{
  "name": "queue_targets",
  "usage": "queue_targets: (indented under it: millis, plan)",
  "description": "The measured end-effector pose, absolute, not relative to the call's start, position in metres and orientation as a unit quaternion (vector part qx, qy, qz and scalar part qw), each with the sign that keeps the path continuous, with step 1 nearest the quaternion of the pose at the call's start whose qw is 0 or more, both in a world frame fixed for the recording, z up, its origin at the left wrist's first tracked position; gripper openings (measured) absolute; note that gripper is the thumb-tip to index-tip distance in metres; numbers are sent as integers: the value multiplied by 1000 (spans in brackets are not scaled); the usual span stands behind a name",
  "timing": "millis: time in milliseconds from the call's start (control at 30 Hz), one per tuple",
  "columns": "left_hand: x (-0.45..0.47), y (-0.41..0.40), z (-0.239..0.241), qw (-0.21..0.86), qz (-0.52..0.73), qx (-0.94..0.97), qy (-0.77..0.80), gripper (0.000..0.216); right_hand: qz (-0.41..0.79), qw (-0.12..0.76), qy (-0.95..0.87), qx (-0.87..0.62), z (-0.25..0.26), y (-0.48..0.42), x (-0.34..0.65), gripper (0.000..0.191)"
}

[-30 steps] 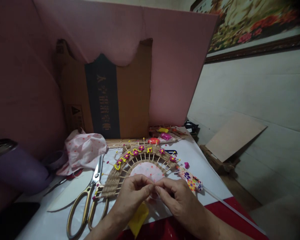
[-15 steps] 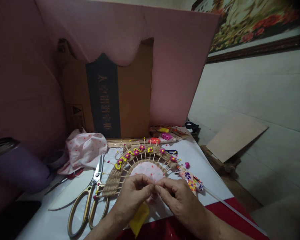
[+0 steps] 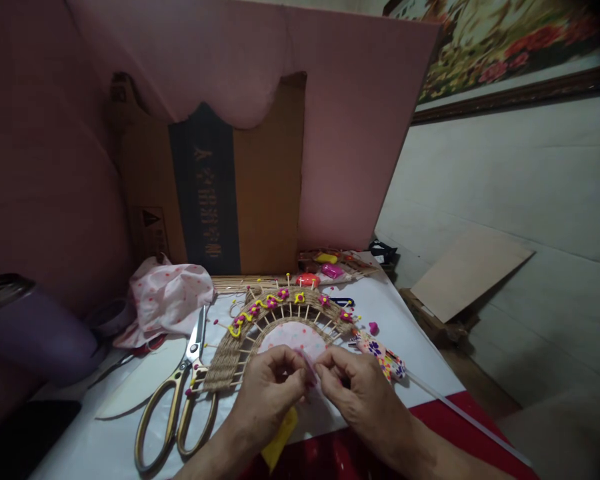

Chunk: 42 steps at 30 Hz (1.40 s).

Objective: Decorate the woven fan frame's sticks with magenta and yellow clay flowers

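Observation:
My left hand [image 3: 276, 383] and my right hand [image 3: 355, 387] meet fingertip to fingertip at the near edge of the table, both pinched. Whatever small thing is between the fingers is blurred; a pinkish-purple tint shows there. Just beyond them lies a semicircular woven twine piece [image 3: 223, 363] on thin sticks, with magenta-and-yellow flowers [image 3: 283, 294] and a yellow wavy strip [image 3: 236, 328] along its arch. Dotted fabric [image 3: 291, 337] fills its centre, partly hidden by my hands. Below my left hand a yellow piece [image 3: 280, 441] shows; whether the hand holds it I cannot tell.
Large scissors [image 3: 167, 407] lie left, beside a white curved sheet [image 3: 135, 383] and crumpled dotted cloth [image 3: 173, 293]. A purple cylinder [image 3: 35, 333] stands far left. A magenta lump [image 3: 373, 328] and flowered pouch [image 3: 380, 353] lie right. A cardboard piece [image 3: 270, 187] stands behind.
My fingertips have drawn slightly apart, the right hand shifting a little to the right. A blurred pinkish-purple tint now shows between them. The woven piece stays in place.

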State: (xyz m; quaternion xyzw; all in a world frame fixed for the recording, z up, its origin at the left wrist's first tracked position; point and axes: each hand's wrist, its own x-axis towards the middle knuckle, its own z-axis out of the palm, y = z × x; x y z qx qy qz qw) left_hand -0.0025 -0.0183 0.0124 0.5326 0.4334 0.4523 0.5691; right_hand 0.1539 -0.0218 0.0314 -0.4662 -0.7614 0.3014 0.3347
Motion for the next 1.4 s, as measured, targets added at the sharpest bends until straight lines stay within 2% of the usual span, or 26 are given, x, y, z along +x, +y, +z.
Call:
queue_targets:
  millis: [300,533,767,900,967,1167,1400]
  plan:
    - [-2,-22,18,609,395,529,440,38,251,324,-800,-438,23,-29,148,21]
    - [-6,-22,26,609,370,549,437,30,202,295,-830,-427,23,-30,149,25]
    - [6,-27,17,490,414,579,503,25,12,300,-860,-413,10,-34,143,25]
    - [10,-29,14,497,417,566,508,22,-82,289,-846,-441,12,-29,144,23]
    - [9,-28,15,525,412,553,500,23,-74,281,-839,-460,16,-26,148,21]
    - [0,-23,24,564,417,530,476,25,92,278,-859,-420,31,-18,157,14]
    - [-3,-21,12,566,427,520,476,23,24,262,-927,-269,22,-17,159,12]
